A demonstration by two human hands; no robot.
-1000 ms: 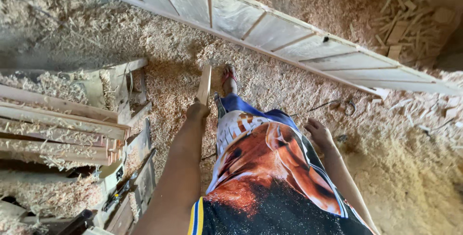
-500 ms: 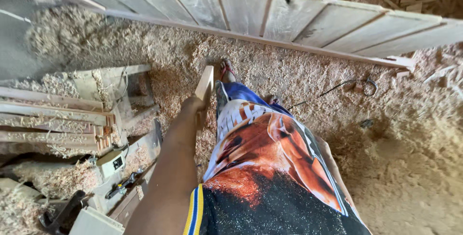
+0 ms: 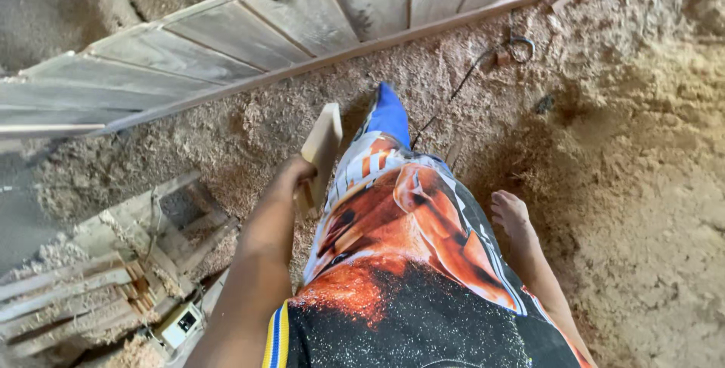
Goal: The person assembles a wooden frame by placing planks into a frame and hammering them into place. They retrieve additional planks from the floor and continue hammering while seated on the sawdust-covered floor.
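- Fingers of left hand [image 3: 294, 179] clenched round a wood block [image 3: 321, 153], held upright beside the left thigh
- Right hand [image 3: 512, 215] hangs loose, fingers released, holding nothing
- Slatted panel [image 3: 249, 43] lies on the sawdust floor [image 3: 642, 187] ahead
- Cable [image 3: 483, 58] near the panel

Passage on the left is narrowed by stacked timber strips [image 3: 68, 300] and a wooden frame [image 3: 162, 213] lying in the sawdust. Ahead, the way is barred by a long slatted panel [image 3: 249, 43] set across the sawdust-covered floor [image 3: 649, 209]. A black cable [image 3: 483, 55] is strewn beyond. To the right, open room is left.
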